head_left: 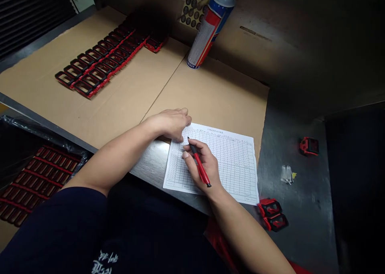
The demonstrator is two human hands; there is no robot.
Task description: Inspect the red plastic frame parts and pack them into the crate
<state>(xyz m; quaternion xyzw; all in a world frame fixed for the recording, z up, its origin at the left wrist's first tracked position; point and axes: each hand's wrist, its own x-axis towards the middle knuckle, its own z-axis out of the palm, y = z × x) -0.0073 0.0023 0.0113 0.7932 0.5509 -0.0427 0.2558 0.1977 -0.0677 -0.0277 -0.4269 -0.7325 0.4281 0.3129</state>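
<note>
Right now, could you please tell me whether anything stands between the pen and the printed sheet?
Nothing visible does: the right hand holds the pen over the printed sheet, with the left hand at the sheet's upper-left corner.

I held one red pen (201, 166) in the right hand (207, 165) over one printed form (237, 169), left hand (174, 123) at its corner; one spray can (209, 33), rows of red-and-black frames (104, 58) sat on cardboard (228, 89).

The metal bench (309, 201) carries cardboard (228, 93), a printed sheet (237, 165) and red-black parts (313, 145).
</note>
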